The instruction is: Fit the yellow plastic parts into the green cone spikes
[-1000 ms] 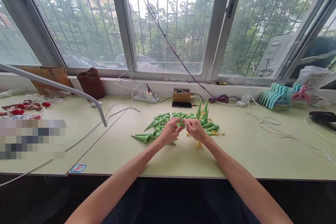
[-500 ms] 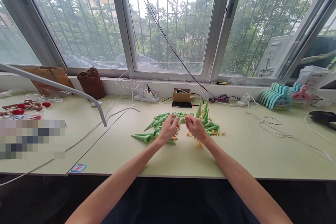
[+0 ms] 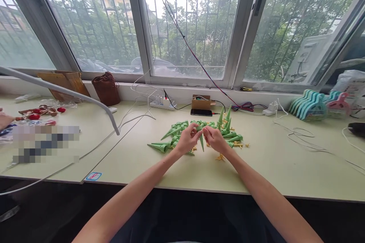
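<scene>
Both bare forearms reach in from the bottom of the frame and meet at the centre, wrists angled toward each other just above the pale green surface point(image 3: 273, 167). The left hand point(image 3: 186, 141) is curled, its fingers point(image 3: 195, 129) pinched closed on the wide upper end of a green cone point(image 3: 202, 141), which hangs point down between the two hands. The right hand point(image 3: 216, 139) comes in from the other side with its fingers point(image 3: 207, 130) bent tight against the same top end (whether they pinch the cone itself or a small part at its mouth is too small to tell).

Right behind the hands, at centre frame, lies a heap of green cones point(image 3: 175, 131), most on their sides, a few standing upright point(image 3: 225, 118) at the heap's right. Small yellow pieces point(image 3: 220, 157) are scattered just beside the right wrist and among the cones.

Further back, near the window sill, a black phone point(image 3: 201, 112) lies in front of a small cardboard box point(image 3: 201, 102), with a white power strip point(image 3: 163, 103) to their left. A brown pouch point(image 3: 106, 89) stands in the upper left, and a stack of teal plastic pieces point(image 3: 308, 104) sits at the right edge.
</scene>
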A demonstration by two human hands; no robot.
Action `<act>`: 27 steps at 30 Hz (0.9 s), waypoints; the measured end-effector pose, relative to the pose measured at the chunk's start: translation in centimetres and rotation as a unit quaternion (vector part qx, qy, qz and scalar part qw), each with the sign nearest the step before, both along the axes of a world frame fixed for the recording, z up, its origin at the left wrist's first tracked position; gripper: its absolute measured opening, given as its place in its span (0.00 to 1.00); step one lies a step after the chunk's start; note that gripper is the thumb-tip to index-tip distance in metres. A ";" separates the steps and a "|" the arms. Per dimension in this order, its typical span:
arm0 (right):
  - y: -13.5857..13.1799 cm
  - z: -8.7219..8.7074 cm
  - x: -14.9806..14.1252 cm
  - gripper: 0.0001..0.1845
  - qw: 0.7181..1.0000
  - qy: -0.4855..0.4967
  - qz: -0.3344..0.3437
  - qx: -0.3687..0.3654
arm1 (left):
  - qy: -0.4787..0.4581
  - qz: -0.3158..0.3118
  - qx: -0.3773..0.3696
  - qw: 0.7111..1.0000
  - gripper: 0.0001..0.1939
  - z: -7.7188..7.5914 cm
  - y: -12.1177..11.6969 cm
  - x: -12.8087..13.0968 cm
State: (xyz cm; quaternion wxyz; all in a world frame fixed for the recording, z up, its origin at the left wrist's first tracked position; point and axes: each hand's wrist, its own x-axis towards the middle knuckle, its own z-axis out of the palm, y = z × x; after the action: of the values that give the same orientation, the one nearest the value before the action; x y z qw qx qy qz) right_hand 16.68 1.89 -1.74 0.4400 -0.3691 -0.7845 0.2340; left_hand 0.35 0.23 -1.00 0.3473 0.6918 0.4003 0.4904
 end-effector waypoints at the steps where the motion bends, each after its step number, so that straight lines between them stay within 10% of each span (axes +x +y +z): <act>1: 0.0 0.0 0.0 0.23 1.000 0.003 0.003 -0.008 | 0.009 0.004 0.011 1.000 0.16 0.0 0.0 0.0; 13: -0.1 0.1 0.0 0.30 0.999 0.024 0.002 -0.048 | 0.082 0.026 0.090 0.992 0.09 0.2 -0.3 0.2; 27: -0.2 0.5 -0.2 0.25 0.997 0.047 -0.055 0.000 | -0.042 0.075 -0.012 0.996 0.22 0.9 -0.4 0.5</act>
State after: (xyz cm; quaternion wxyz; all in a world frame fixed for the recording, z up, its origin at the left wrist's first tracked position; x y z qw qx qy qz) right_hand 16.51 1.65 -1.25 0.4881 -0.4004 -0.7416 0.2269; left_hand 0.85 -0.20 -0.06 0.3341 0.6342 0.4419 0.5394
